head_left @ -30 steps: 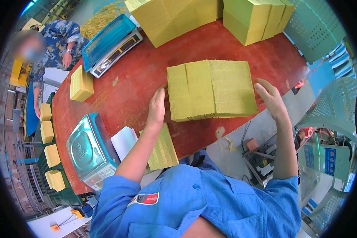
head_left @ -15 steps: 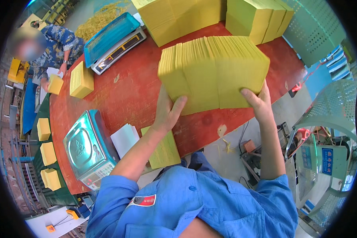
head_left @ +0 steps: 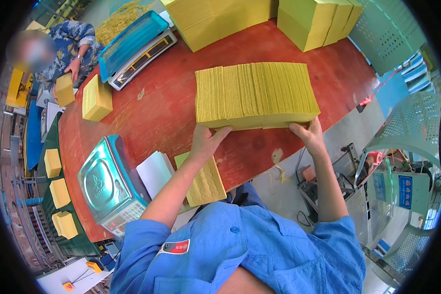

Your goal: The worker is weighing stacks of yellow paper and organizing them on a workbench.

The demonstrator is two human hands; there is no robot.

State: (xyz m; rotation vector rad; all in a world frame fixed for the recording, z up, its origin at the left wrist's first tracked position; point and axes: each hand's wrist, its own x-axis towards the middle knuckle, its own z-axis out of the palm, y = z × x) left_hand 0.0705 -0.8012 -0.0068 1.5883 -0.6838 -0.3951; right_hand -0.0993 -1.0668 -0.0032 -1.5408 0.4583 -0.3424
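A long stack of yellow paper (head_left: pixel 256 93) lies at the middle of the red table, its many sheet edges facing up. My left hand (head_left: pixel 208 143) grips its near left corner, thumb along the near face and fingers hidden around the end. At the near right corner, my right hand (head_left: pixel 309 139) holds the stack the same way. By my left forearm lies a flat yellow sheet pile (head_left: pixel 206 183) with a wavy embossed top, next to white paper (head_left: pixel 155 169). Whether the stack's underside fully touches the table cannot be seen.
A digital scale (head_left: pixel 105 183) stands at the left, another with a blue tray (head_left: pixel 134 46) farther back. Large yellow paper stacks (head_left: pixel 220 22) line the table's far side. A co-worker (head_left: pixel 73 44) handles a yellow block at the far left. Perforated metal guards (head_left: pixel 406 127) stand on the right.
The stack has come down toward me and tipped, so its sheet edges now face up instead of its broad face toward me. The co-worker's hand and yellow block have shifted.
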